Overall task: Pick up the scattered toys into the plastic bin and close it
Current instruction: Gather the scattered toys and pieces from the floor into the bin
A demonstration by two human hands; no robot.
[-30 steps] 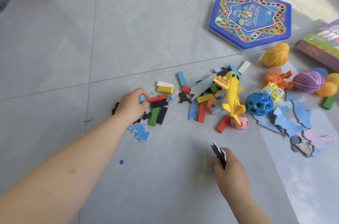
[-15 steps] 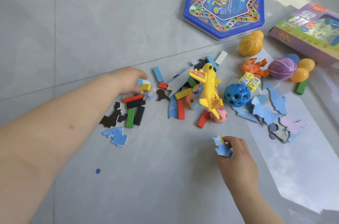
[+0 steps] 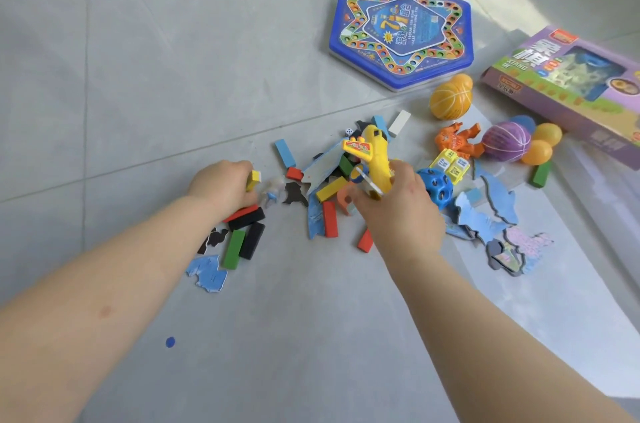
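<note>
The plane point(image 3: 373, 155) lies on top of the heap point(image 3: 329, 194) of toys on the floor point(image 3: 173, 76). Its long axis runs away from the person, and its near end is wrapped by the right hand point(image 3: 398, 211), fingers curled round the body. Whether it is lifted clear, I cannot tell. Left of the heap, the left hand point(image 3: 221, 188) pinches a yellow block point(image 3: 254, 176). Both forearms stretch forward, knuckles up, with the 2 hands near each other. The bin is out of view, so which hand is nearer to it cannot be judged.
</note>
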